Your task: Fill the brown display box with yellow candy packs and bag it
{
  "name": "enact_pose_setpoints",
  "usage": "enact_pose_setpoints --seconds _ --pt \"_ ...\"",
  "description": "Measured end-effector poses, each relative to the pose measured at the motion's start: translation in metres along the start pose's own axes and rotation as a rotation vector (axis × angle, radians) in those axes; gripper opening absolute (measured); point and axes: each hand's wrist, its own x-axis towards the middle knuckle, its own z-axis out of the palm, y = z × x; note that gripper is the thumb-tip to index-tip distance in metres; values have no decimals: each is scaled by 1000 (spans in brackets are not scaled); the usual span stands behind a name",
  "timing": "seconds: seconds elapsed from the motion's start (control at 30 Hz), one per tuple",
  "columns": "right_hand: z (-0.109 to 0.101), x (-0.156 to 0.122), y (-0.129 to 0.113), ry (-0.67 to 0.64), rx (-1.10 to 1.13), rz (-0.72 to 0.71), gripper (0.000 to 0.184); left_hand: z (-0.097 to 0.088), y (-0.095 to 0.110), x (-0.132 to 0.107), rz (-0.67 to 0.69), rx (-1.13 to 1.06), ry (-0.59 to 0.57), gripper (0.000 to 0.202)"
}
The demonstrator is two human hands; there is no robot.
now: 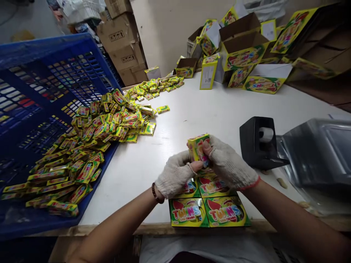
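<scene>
In the middle of the head view, both of my hands, in white fingerless gloves, hold up a small yellow-green candy box. My left hand grips its lower left side, thumb across the front. My right hand wraps its right side, thumb on the printed face. Just below, at the table's front edge, lie flat larger boxes marked TWINS, set side by side in rows. My hands and wrists hide part of the back row.
A tipped blue crate spills a heap of small candy boxes at left. A black tape dispenser and clear plastic packs stand at right. Display cartons pile at the back; brown cartons are stacked behind the crate.
</scene>
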Motion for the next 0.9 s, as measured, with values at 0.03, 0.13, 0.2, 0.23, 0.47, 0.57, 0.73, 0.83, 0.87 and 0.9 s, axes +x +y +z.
enact_pose_setpoints --seconds 0.03,0.13,0.2,0.23,0.47,0.57,0.73,0.83,0.87,0.9 --pt "-5 3 -1 -12 31 1 49 2 -1 -2 46 123 44 37" --pt "-26 10 3 -143 -105 30 43 -7 -17 -10 209 590 258 30" --pt "-34 15 11 -293 -287 86 36 -14 -33 -17 262 813 287 33" --pt "-35 17 15 -364 -381 103 31 -16 -40 -20 271 880 268 35" --pt "-17 23 50 -454 -683 -216 35 -13 -56 -26 349 888 273 31" --pt "-11 15 60 -486 -808 -209 56 -12 -53 -32 339 822 287 29" --pt "0 3 68 -446 -1021 -357 57 -19 -63 -35 323 877 300 42" --pt "2 1 70 -378 -1005 -343 46 -53 -65 0 141 1064 375 45" --pt "2 1 71 -358 -948 -322 44 -72 -64 18 88 1090 432 45" --pt "1 0 72 -327 -873 -293 44 -92 -63 37 58 1100 478 48"
